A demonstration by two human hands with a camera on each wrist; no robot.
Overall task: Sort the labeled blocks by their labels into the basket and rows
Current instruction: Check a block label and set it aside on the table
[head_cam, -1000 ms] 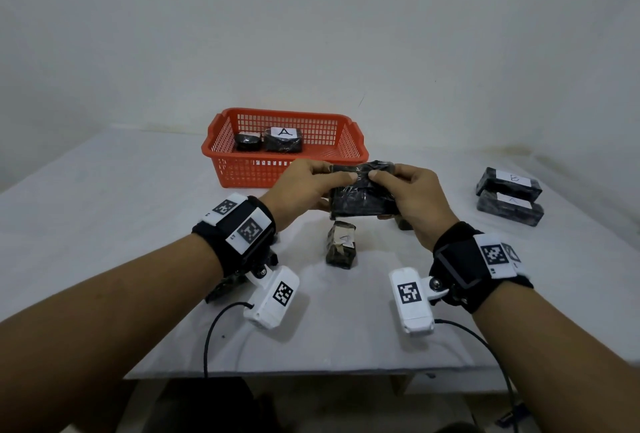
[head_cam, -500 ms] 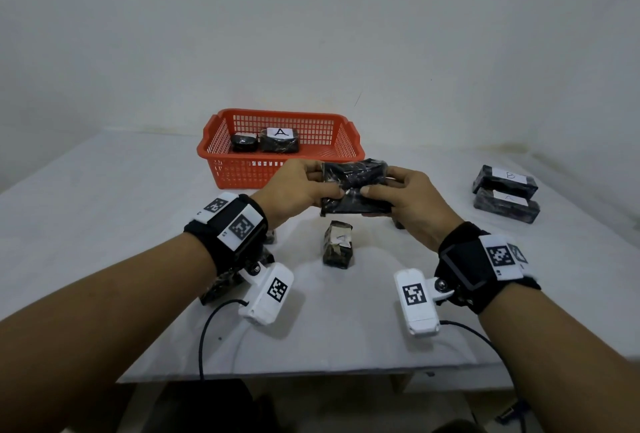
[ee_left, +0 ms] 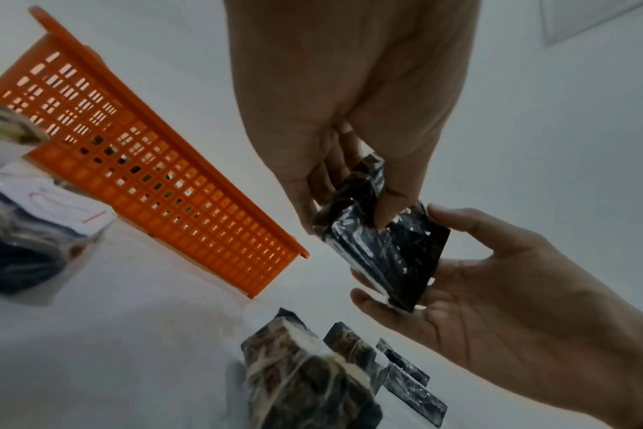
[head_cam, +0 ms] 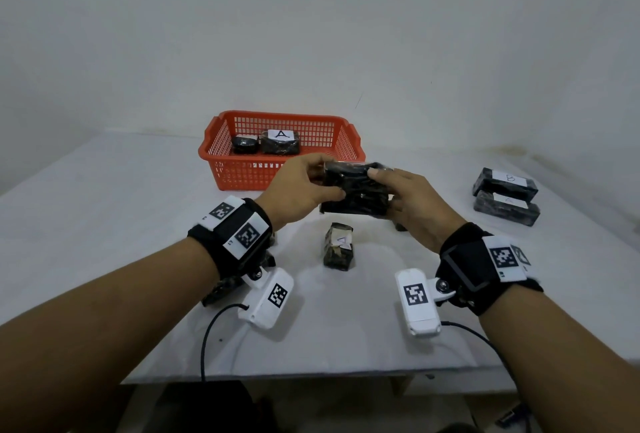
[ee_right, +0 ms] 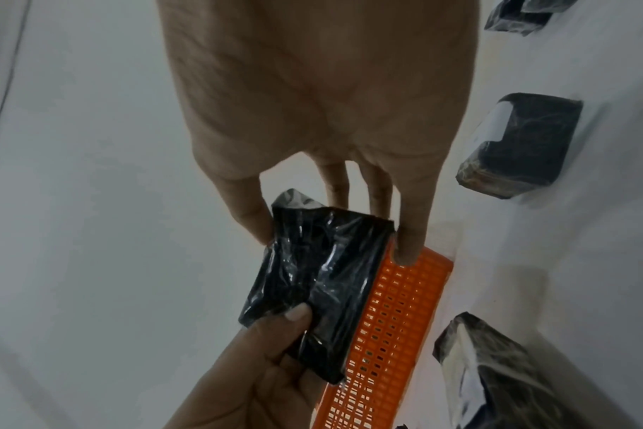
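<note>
Both hands hold one black plastic-wrapped block [head_cam: 356,190] in the air in front of the orange basket [head_cam: 242,174]; no label shows on it. My left hand [head_cam: 304,186] grips its left end between thumb and fingers [ee_left: 386,209]. My right hand [head_cam: 412,197] pinches its right end with thumb and fingertips [ee_right: 408,246]. The same block [ee_right: 320,278] fills the middle of the right wrist view. Inside the basket lie a block labelled A [head_cam: 280,142] and a round black block [head_cam: 245,144]. A small block marked A [head_cam: 339,247] stands on the table below the hands.
Two long black blocks lie side by side at the right, one labelled B [head_cam: 505,183] and one labelled A [head_cam: 506,208]. More wrapped blocks sit under my left wrist [head_cam: 221,290] and beneath my right hand [head_cam: 400,226]. The table's front edge [head_cam: 311,375] runs close to me.
The two hands have turned the held block over slightly and kept it at about the same spot before the basket. Nothing on the table has moved.
</note>
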